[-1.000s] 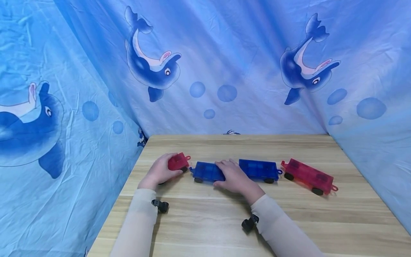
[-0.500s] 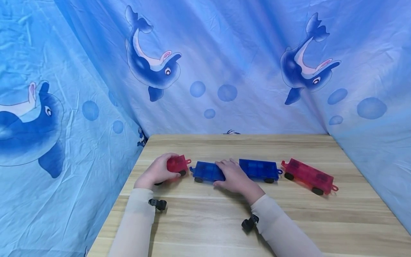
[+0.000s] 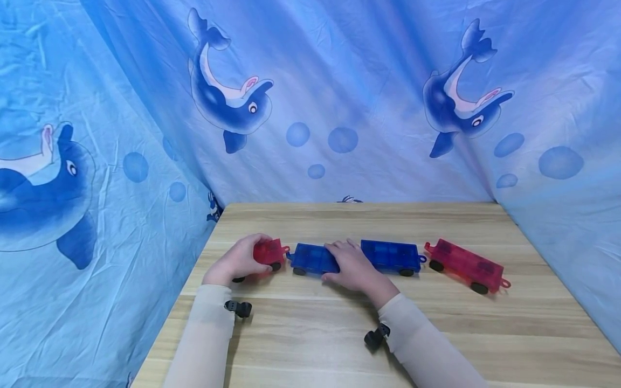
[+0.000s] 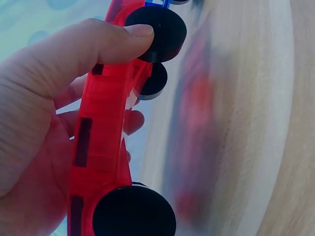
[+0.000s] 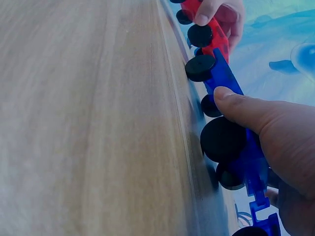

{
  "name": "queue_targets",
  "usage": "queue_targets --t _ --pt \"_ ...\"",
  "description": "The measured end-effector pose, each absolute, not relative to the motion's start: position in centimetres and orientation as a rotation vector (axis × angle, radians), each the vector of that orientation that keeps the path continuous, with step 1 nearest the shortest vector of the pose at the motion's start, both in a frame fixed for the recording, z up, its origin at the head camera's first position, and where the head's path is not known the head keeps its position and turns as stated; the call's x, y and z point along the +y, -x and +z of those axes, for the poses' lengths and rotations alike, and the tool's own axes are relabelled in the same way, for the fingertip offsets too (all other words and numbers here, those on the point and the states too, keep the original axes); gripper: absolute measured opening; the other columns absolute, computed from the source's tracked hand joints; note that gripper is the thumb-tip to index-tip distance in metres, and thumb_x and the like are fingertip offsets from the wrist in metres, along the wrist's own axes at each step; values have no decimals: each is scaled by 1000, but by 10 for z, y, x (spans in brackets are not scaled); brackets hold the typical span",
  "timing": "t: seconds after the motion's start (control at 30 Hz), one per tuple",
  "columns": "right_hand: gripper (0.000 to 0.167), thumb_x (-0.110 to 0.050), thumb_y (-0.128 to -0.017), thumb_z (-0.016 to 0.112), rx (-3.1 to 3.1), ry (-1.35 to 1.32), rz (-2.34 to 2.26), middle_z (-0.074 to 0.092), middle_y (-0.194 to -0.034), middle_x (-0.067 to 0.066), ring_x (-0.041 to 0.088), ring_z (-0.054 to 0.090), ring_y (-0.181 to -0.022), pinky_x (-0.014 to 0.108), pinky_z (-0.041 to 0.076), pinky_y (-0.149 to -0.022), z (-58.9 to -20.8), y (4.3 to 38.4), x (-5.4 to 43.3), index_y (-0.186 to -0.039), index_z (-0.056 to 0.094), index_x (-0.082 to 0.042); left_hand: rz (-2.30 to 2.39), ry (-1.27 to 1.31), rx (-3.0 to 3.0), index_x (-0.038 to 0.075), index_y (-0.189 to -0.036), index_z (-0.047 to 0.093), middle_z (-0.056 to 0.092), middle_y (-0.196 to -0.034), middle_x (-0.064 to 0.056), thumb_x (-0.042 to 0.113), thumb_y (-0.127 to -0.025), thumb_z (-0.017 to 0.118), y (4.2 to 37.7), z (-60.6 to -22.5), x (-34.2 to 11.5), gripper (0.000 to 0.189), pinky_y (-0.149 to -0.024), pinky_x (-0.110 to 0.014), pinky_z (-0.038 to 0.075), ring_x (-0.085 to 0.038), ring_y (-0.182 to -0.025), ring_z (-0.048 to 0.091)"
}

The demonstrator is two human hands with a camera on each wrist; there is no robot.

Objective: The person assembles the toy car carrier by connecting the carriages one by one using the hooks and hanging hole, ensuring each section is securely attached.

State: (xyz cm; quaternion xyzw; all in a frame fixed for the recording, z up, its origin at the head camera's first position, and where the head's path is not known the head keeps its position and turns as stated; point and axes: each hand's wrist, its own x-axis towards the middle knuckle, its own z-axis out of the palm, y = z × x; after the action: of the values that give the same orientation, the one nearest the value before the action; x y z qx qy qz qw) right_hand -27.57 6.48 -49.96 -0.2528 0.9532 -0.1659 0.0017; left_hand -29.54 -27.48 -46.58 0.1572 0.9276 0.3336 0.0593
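Observation:
My left hand (image 3: 237, 258) grips a red toy train car (image 3: 268, 251) near the table's left side. Its thumb presses a black wheel (image 4: 156, 33) in the left wrist view, with the fingers round the far side. The car's loop (image 3: 286, 249) is at the hook (image 3: 289, 255) of a blue toy train car (image 3: 310, 257); whether they are linked is too small to tell. My right hand (image 3: 356, 267) holds that blue car, thumb (image 5: 231, 98) on its near side and fingers over the top. The hand hides the blue car's right end.
A second blue train car (image 3: 390, 256) stands right of my right hand. A separate red train car (image 3: 468, 265) sits angled farther right, its hook near the blue car's loop. All are on a wooden table (image 3: 310, 334). A dolphin-print cloth (image 3: 310, 97) hangs behind and beside it.
My left hand has turned the red car so its loop end came toward me, down to the blue car's hook. My right hand and the other cars have not moved.

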Motion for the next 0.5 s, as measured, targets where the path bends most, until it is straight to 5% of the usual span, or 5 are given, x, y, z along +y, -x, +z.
queue_targets --t 0.5 --pt "91 -58 -89 79 2989 795 -532 48 -159 8 28 38 -151 54 14 -127 -498 275 65 -161 44 -15 985 -503 2783 12 -140 59 67 -130 -7 17 -75 96 295 -468 -276 75 -94 -47 57 -27 -115 63"
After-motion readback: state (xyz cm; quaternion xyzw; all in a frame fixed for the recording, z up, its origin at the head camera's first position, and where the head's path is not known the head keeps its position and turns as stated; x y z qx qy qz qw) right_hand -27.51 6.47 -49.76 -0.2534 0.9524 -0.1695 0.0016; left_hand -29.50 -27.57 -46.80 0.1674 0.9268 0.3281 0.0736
